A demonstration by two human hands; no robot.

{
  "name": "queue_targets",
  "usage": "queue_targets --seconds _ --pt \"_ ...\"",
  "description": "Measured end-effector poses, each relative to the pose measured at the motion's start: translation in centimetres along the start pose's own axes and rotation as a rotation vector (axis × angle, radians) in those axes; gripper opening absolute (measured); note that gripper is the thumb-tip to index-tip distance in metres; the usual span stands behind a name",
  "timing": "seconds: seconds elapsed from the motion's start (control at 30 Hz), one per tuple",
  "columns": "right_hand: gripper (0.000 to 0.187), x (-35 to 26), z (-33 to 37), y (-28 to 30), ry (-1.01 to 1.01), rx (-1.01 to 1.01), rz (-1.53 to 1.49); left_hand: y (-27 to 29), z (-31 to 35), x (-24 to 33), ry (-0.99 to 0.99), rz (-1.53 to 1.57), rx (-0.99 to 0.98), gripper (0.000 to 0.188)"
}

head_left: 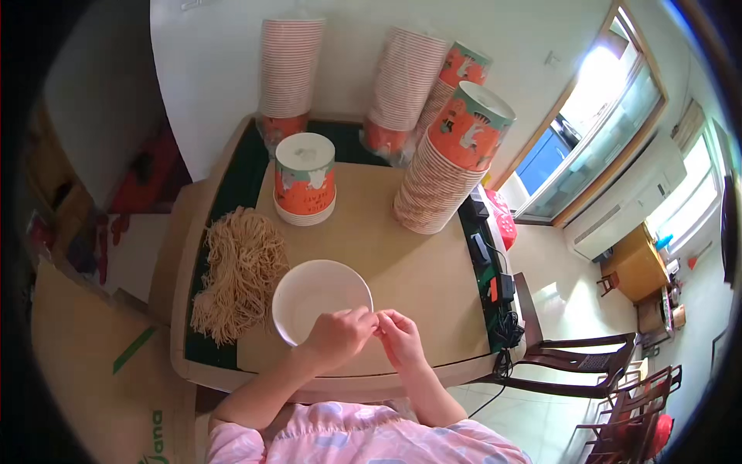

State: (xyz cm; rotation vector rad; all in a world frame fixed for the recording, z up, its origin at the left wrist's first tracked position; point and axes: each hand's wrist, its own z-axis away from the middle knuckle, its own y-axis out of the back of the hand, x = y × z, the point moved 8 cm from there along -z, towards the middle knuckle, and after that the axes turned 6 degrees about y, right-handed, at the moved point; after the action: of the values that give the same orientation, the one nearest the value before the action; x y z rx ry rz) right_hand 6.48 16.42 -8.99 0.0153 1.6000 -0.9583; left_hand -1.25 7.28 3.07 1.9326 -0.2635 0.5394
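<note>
Close to the table's near edge, my left hand (340, 337) and my right hand (399, 340) meet with fingers pinched together. Whatever they hold between the fingertips is too small or hidden to make out. My left hand overlaps the near right rim of a white paper bowl (318, 292), whose open mouth faces up. To the left of the bowl lies a loose heap of beige strings (241, 271). Beyond it, a short upside-down stack of orange and green printed paper bowls (305, 182) stands on the brown board.
A tall upside-down stack of paper bowls (448, 166) leans at the back right. Plastic-wrapped stacks (290, 73) stand along the wall. Power adapters and cables (504, 288) line the right edge, a dark wooden chair (572, 359) beyond. A cardboard box (100, 363) is at left.
</note>
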Motion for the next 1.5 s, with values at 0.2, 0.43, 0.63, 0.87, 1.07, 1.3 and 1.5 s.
queue_targets --seconds 0.2,0.43,0.63,0.87,1.07,1.3,1.5 --pt "0.017 -0.9 0.7 -1.6 0.050 -0.062 0.001 0.4 0.0 -1.2 0.164 0.244 0.031 0.009" --pt "0.011 -1.4 0.3 -1.6 0.188 0.027 0.101 0.5 0.2 -2.2 0.317 0.332 0.086 0.007" --pt "0.011 -1.8 0.2 -2.3 0.177 0.051 0.159 1.2 0.3 -2.3 0.334 0.246 0.153 0.007" --pt "0.013 -0.8 0.2 -2.3 0.028 0.045 0.014 1.1 0.5 -2.8 0.382 0.284 0.224 0.009" --pt "0.013 -0.7 0.2 -1.9 -0.029 0.081 -0.058 1.3 1.0 -1.9 0.335 0.191 0.221 0.008" --pt "0.011 -1.7 0.3 -2.4 0.133 0.085 0.149 1.2 1.3 -1.6 0.385 0.152 0.240 0.008" --pt "0.008 -2.7 0.7 -2.6 0.302 0.132 0.349 1.1 1.2 -1.9 0.414 0.154 0.243 0.009"
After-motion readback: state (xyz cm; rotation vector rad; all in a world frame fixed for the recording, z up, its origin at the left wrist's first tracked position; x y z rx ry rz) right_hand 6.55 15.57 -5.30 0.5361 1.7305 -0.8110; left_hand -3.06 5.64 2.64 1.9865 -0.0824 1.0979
